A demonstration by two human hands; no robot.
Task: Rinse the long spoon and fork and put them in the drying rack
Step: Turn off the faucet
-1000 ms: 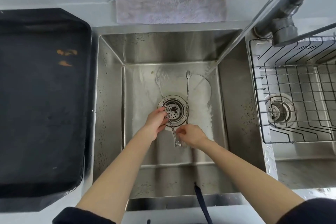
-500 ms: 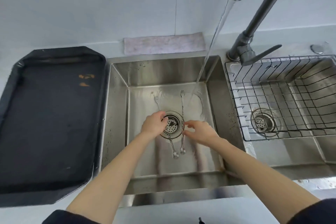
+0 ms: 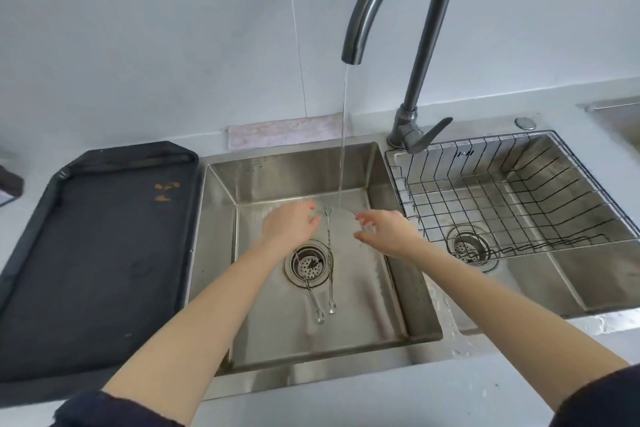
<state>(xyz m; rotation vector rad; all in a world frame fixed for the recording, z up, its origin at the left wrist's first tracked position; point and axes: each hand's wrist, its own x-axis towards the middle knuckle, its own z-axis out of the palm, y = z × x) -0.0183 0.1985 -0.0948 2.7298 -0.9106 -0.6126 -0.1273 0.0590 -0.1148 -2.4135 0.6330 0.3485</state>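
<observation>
we look down on a pale grey counter (image 3: 346,402) set against a plain pale wall. two steel basins sit in it side by side. the left sink (image 3: 391,253) is wet, with a round drain (image 3: 308,263) in its floor. the right basin (image 3: 571,281) holds a black wire drying rack (image 3: 512,194) with its own drain showing beneath the wires. a dark curved tap (image 3: 408,10) rises between the two basins, and a thin stream of water (image 3: 343,135) falls from its spout into the far part of the left sink. a folded pale cloth (image 3: 287,132) lies along the back edge behind that sink. to the left, a big black tray (image 3: 93,253) lies on the counter, with a few orange specks near its far end.

the fork (image 3: 328,246) lies on the sink floor, prongs away from us, its shaft running past the right edge of the drain. the long spoon (image 3: 310,291) lies just to its left, crossing the drain, its far end hidden under the left hand.

both arms reach in from below, sleeves dark. our left hand (image 3: 289,224) hovers over the far side of the sink, fingers loosely spread and holding nothing. our right hand (image 3: 388,229) hangs near the water stream, fingers relaxed and parted, also holding nothing. the fork's prongs show in the gap between the two hands.
</observation>
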